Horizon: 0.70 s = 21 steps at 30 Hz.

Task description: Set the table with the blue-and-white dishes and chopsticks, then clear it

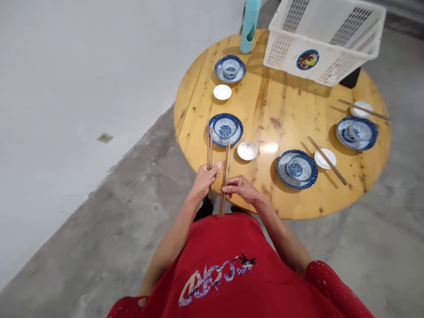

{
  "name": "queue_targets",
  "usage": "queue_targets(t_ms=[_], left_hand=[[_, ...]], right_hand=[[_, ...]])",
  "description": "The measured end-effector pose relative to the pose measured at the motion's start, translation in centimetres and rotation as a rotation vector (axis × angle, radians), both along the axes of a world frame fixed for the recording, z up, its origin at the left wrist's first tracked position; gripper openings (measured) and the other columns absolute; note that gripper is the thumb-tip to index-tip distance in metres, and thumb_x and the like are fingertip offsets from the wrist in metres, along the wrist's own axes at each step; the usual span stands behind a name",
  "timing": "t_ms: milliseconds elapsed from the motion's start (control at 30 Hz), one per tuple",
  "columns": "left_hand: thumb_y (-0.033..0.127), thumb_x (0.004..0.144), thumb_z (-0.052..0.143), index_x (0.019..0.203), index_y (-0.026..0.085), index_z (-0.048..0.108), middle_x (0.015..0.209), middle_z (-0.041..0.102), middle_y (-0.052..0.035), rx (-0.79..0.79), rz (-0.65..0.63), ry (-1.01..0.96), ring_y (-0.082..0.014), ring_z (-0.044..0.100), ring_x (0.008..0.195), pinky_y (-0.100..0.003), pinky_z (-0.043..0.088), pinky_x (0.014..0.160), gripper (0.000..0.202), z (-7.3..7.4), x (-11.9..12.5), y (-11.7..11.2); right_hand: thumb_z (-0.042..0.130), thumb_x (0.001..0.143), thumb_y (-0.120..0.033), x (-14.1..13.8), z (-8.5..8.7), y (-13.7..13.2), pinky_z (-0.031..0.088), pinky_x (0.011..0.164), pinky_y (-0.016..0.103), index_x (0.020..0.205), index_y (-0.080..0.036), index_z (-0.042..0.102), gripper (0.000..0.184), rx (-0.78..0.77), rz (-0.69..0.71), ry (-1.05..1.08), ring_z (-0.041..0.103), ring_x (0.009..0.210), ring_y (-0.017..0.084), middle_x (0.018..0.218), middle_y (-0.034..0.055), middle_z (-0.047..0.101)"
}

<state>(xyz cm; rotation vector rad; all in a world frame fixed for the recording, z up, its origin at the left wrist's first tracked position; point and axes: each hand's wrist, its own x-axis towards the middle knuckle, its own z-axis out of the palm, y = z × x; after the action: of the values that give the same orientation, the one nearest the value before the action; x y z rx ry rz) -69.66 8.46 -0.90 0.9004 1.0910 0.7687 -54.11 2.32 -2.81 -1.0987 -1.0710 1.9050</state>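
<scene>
Grips two chopsticks (209, 148) in the left hand (205, 177), fingers closed round them, and pinches a third chopstick (225, 163) in the right hand (241, 188), fingers shut on its lower part. Holds all three at the near edge of the round tabletop (265, 101), tips pointing toward the blue bowl (225, 128) on its plate, just left of a small white dish (247, 151).
</scene>
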Motion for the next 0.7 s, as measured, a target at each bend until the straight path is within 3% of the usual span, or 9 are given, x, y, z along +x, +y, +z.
queue_targets(t_ms=[100,200,333,500,700], left_hand=[[0.053,0.073,0.073,0.076,0.013,0.069,0.051,0.037,0.0067,-0.014,-0.07,0.0,-0.0011,0.02,0.039,-0.02,0.01,0.038,0.041,-0.5,-2.3,1.9],[0.051,0.073,0.074,0.088,0.013,0.074,0.052,0.035,0.0073,-0.032,-0.112,-0.014,-0.0015,0.019,0.04,-0.021,0.009,0.039,0.041,-1.2,-4.2,3.6],[0.049,0.072,0.075,0.089,0.013,0.076,0.054,0.035,0.0068,-0.055,-0.116,-0.057,-0.0018,0.02,0.043,-0.022,0.009,0.041,0.04,-2.1,-5.2,5.1],[0.046,0.071,0.076,0.086,0.012,0.075,0.055,0.034,0.0072,-0.074,-0.108,-0.069,-0.0018,0.021,0.045,-0.021,0.012,0.042,0.037,-2.6,-4.3,6.3],[0.046,0.07,0.075,0.086,0.012,0.073,0.049,0.025,0.0096,-0.079,-0.06,-0.071,-0.0034,0.019,0.043,-0.022,0.01,0.043,0.038,-2.9,-2.5,7.2]], right_hand=[[0.077,0.072,-0.044,-3.0,0.6,1.3,0.045,0.059,0.024,0.064,-0.015,0.064,0.033,-0.006,-0.012,-0.025,0.055,0.057,0.012,0.059,-0.0004,0.061],[0.077,0.073,-0.045,-5.4,1.0,2.2,0.044,0.057,0.024,0.064,-0.015,0.063,0.034,-0.028,-0.039,-0.036,0.054,0.055,0.011,0.058,-0.001,0.06],[0.077,0.073,-0.046,-7.1,0.9,2.8,0.043,0.057,0.024,0.063,-0.015,0.061,0.036,-0.073,-0.113,-0.018,0.052,0.054,0.011,0.058,-0.0015,0.059],[0.077,0.074,-0.046,-6.7,0.3,3.1,0.042,0.058,0.023,0.068,-0.014,0.064,0.035,-0.105,-0.174,-0.041,0.053,0.056,0.01,0.06,-0.0009,0.06],[0.075,0.075,-0.048,-4.7,0.0,4.2,0.04,0.058,0.022,0.066,-0.014,0.063,0.037,-0.073,-0.156,-0.092,0.051,0.057,0.01,0.059,-0.0011,0.058]])
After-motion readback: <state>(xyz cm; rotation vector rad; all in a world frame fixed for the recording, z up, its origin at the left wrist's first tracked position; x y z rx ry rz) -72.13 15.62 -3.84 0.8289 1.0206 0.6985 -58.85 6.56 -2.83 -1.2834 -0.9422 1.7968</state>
